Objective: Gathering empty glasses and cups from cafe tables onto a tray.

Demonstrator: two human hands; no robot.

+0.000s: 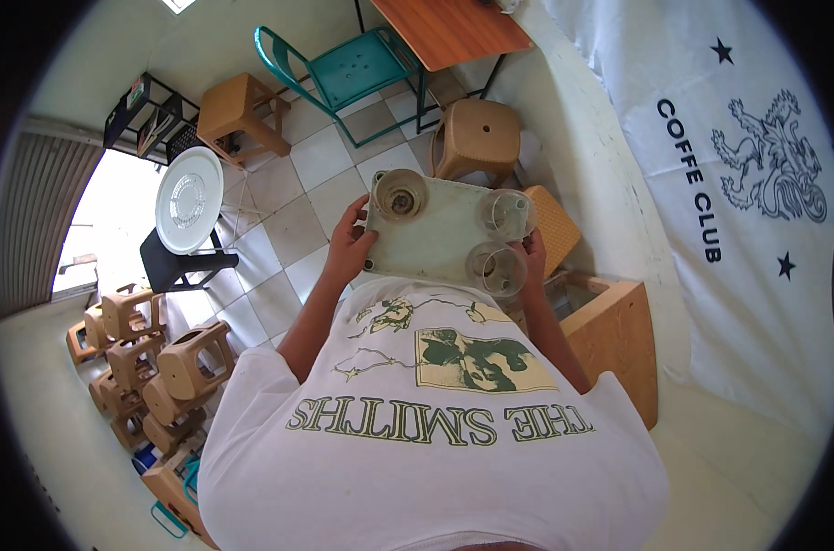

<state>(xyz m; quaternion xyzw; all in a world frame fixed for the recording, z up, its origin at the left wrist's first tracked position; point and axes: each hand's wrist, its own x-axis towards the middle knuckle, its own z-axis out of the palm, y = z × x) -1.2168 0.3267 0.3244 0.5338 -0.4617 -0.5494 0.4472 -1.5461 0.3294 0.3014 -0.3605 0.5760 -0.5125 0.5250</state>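
Between both hands I hold a pale grey-green rectangular tray in front of my chest. My left hand grips its left edge, fingers closed round the rim. At the right edge my right hand is closed on the tray, partly hidden behind the glasses. A clear glass with dark residue at its bottom stands at the far left corner. Another clear glass is at the far right corner. Nearer to me, by my right hand, a third glass shows some brownish residue.
Ahead stand a brown plastic stool, a green metal chair and a wooden-topped table. A round white table is at left, near a doorway. Stacked brown stools lie lower left. A wooden cabinet stands close on my right.
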